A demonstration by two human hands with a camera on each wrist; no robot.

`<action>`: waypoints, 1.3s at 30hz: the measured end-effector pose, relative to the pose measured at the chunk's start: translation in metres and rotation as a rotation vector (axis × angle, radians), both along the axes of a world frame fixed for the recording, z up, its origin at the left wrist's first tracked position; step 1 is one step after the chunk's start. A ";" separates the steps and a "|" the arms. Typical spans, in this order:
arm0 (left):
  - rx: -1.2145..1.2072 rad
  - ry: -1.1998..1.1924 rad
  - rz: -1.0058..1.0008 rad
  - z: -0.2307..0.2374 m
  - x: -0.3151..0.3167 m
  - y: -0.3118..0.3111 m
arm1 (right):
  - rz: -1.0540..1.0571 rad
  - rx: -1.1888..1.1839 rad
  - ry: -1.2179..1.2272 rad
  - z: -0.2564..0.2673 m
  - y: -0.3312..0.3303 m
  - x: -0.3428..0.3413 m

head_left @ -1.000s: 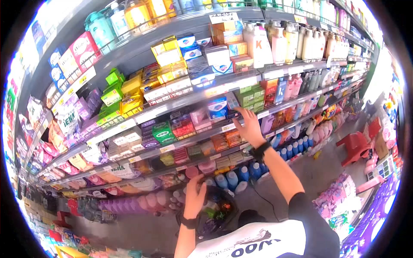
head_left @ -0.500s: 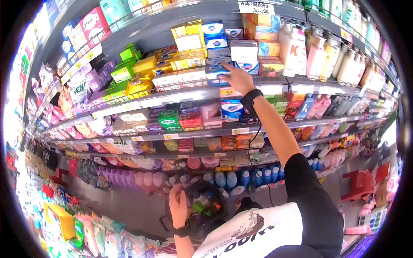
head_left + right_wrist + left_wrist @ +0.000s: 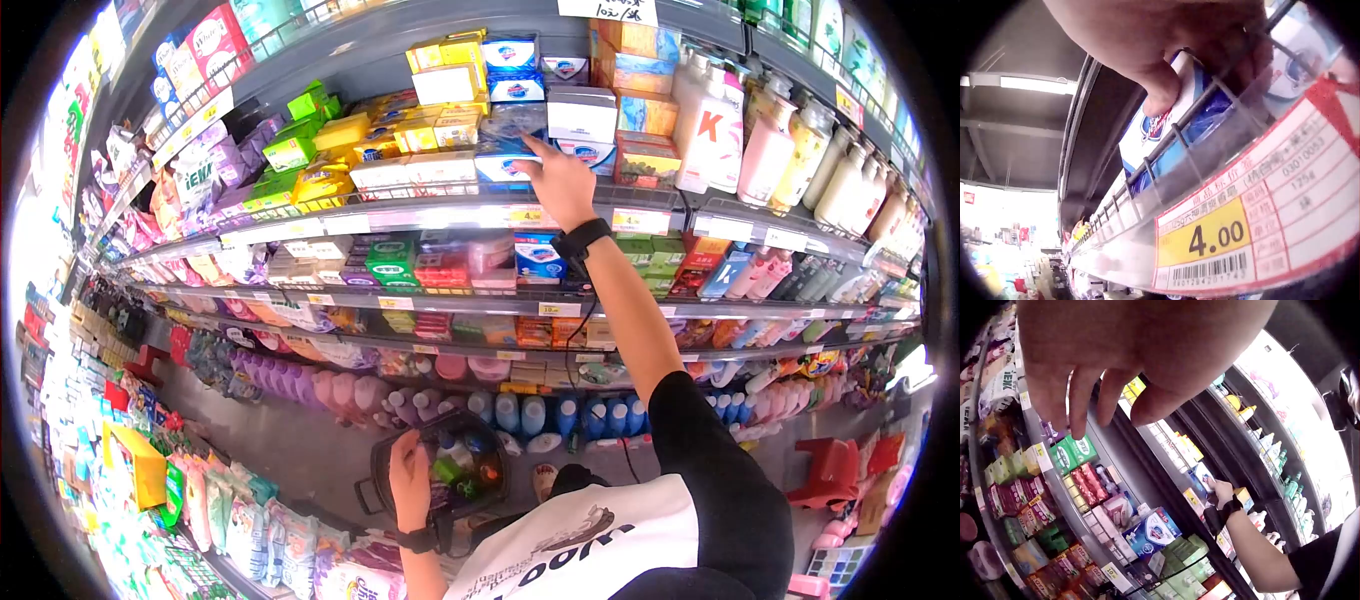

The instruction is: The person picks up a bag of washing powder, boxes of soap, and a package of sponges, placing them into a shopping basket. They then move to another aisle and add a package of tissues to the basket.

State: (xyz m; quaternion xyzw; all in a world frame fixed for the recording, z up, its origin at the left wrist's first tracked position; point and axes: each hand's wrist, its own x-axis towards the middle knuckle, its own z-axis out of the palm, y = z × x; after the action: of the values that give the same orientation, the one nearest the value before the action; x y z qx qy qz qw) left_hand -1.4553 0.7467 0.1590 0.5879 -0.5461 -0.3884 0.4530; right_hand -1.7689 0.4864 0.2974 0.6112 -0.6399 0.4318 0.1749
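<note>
My right hand (image 3: 562, 188) is at a blue and white soap box (image 3: 503, 168) in the stack on the upper middle shelf. In the right wrist view the thumb of that hand (image 3: 1191, 37) lies on the front of the box (image 3: 1147, 134), behind the wire rail, with the other fingers round its far side, partly hidden. My left hand (image 3: 408, 478) hangs empty by the left rim of a dark basket (image 3: 380, 455); its fingers look relaxed in the left wrist view, where the hand (image 3: 1141, 350) fills the top.
A wire rail (image 3: 1175, 134) and a price label (image 3: 1219, 234) run along the shelf edge. White boxes (image 3: 582, 115) and lotion bottles (image 3: 708, 130) stand to the right, yellow boxes (image 3: 440, 135) to the left. A red stool (image 3: 830, 470) stands at right on the floor.
My right hand has moved up from the lower shelf to the blue and white soap boxes above. The left hand has shifted left and slightly down, and the view has turned.
</note>
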 end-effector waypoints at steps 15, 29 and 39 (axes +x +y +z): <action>-0.172 0.242 -0.046 0.034 0.001 -0.027 | 0.337 -0.551 0.270 0.027 0.083 0.033; 0.708 1.298 0.434 -0.155 0.052 0.099 | 1.044 1.519 -0.999 -0.300 0.282 0.190; 0.975 0.925 0.675 -0.294 0.092 0.119 | 0.589 1.864 -1.677 -0.452 0.312 0.258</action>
State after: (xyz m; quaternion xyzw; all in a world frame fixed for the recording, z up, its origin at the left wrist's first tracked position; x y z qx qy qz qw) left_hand -1.3636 0.8659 -0.1354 0.6343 0.1435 -0.6336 0.4191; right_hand -1.5109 0.7982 -0.1542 0.1628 -0.4541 0.0965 -0.8706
